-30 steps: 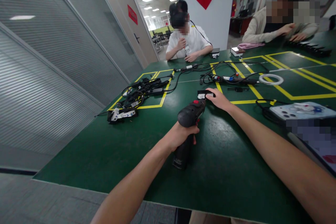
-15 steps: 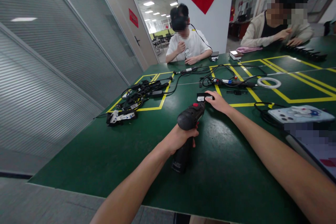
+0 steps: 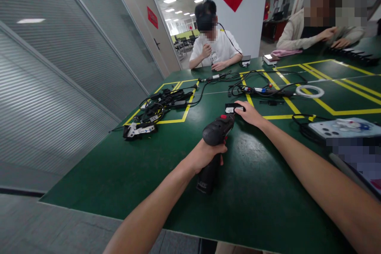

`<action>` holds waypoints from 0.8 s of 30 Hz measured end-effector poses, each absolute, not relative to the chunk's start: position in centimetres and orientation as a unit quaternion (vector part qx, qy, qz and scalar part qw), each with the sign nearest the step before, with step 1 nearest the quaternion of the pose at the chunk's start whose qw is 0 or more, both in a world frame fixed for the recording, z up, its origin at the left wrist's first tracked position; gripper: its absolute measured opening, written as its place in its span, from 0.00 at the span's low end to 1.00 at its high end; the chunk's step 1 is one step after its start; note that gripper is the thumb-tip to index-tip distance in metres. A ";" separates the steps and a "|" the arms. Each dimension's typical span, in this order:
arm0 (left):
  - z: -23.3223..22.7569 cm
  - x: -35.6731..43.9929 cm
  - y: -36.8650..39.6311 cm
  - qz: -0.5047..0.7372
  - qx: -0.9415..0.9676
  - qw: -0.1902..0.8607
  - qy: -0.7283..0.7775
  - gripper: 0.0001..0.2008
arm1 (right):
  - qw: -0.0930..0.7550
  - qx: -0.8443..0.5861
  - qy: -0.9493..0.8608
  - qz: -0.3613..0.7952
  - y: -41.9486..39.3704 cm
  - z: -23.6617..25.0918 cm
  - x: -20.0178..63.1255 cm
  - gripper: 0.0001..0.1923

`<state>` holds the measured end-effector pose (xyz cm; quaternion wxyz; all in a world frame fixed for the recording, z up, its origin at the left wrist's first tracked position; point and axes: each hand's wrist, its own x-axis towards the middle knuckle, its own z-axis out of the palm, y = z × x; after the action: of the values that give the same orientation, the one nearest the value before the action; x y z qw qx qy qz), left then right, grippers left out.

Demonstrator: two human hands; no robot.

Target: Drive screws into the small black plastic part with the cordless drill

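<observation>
A black power drill (image 3: pixel 214 143) stands near the middle of the green table (image 3: pixel 119 174), its nose against a small black-and-white part (image 3: pixel 233 108). The left hand (image 3: pixel 205 154) has its fingers clamped round the drill's grip. The right hand (image 3: pixel 251 114) pinches the part with fingers together. A heap of cables (image 3: pixel 160 105) lies toward the table's left edge; a phone (image 3: pixel 342 127) lies near the right edge.

Bright, even light falls from ceiling panels (image 3: pixel 170 0) overhead, one mirrored as a pale streak in the glass wall (image 3: pixel 31 20) at left. The green table (image 3: pixel 119 166) shows a soft sheen near its middle and only faint shadows. Wide-angle distortion bends lines and stretches things at the edges. Faces and a patch at right are pixelated; otherwise focus is sharp.
</observation>
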<state>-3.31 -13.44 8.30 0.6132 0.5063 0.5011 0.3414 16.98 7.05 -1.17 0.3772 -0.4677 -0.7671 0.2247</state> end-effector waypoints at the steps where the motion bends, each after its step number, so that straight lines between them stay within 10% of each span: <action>1: 8.4 -3.3 -13.5 0.341 0.505 0.614 0.502 0.10 | 0.377 -0.465 -0.769 0.225 7.1 -1.2 17.0 0.23; 24: 8.5 -3.2 -13.5 0.335 0.501 0.617 0.507 0.11 | 0.373 -0.478 -0.762 0.226 7.3 -1.5 17.0 0.24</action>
<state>-3.23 -13.46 8.53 0.6167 0.5005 0.5070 0.3348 17.02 7.30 -1.47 0.3728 -0.4780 -0.7624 0.2264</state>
